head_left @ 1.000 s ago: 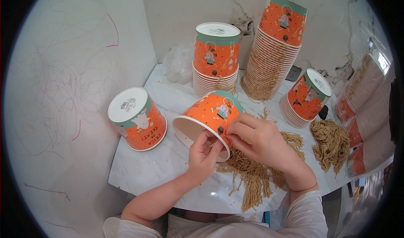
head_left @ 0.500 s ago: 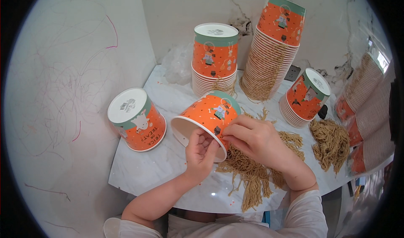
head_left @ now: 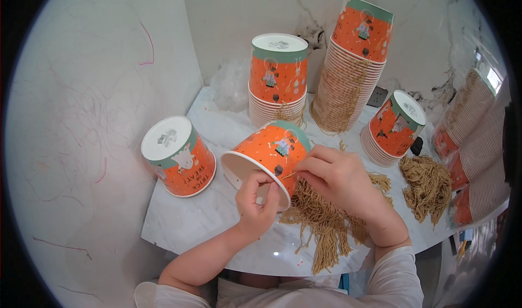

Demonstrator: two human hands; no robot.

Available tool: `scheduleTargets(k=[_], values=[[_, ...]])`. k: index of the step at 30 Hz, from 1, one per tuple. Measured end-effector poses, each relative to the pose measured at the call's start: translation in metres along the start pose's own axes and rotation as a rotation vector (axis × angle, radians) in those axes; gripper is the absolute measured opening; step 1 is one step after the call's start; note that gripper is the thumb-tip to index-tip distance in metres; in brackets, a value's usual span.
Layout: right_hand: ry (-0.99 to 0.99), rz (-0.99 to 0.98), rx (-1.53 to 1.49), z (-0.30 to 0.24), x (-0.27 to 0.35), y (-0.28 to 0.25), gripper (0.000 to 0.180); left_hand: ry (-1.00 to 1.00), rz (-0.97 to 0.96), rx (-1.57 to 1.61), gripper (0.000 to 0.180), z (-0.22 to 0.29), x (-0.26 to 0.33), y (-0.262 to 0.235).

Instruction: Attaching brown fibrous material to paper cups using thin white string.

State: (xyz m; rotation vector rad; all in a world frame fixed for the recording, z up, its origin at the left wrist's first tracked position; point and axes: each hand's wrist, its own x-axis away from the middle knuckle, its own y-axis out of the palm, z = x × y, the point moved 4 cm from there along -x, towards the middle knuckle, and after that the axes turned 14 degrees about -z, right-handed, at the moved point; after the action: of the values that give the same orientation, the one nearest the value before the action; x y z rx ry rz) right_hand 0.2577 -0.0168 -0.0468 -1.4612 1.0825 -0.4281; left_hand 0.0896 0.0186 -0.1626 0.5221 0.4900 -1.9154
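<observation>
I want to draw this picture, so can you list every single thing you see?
Tilted paper cup: 1, orange and green, held on its side mid-table.
Upside-down cup: 1, orange, left on table.
Cup stacks: 3, orange; back centre, tall one behind, right.
Twine bundles: 2, tan; under hands, right.
Twine strand: 1, tan, at cup's side.
Marble table: 1, white.
Left hand: at cup rim.
Right hand: pinching strand.

From my feed I see two bare forearms running down to short, loose white fabric sleeves: the left sleeve [head_left: 157,296] rolled at its hem, the right sleeve [head_left: 396,278] wider and softly creased. Both hands are ungloved, without rings or watch.
</observation>
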Motion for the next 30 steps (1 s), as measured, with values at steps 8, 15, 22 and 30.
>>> scheduleTargets(k=[8, 15, 22, 30], values=[[0.178, -0.065, -0.212, 0.01, 0.006, -0.009, 0.012, 0.29, 0.133, -0.726, 0.015, 0.027, 0.001, -0.011], [0.058, 0.048, -0.422, 0.016, 0.012, -0.016, 0.015, 0.47, -0.063, -0.927, 0.011, 0.049, -0.03, -0.017], [-0.022, 0.151, -0.668, 0.018, 0.016, -0.028, 0.025, 0.276, -0.293, -0.984, 0.009, 0.103, -0.06, 0.001], [-0.069, 0.156, -0.556, 0.003, 0.027, -0.046, 0.038, -0.006, -0.375, -0.97, 0.006, 0.173, -0.073, 0.018]])
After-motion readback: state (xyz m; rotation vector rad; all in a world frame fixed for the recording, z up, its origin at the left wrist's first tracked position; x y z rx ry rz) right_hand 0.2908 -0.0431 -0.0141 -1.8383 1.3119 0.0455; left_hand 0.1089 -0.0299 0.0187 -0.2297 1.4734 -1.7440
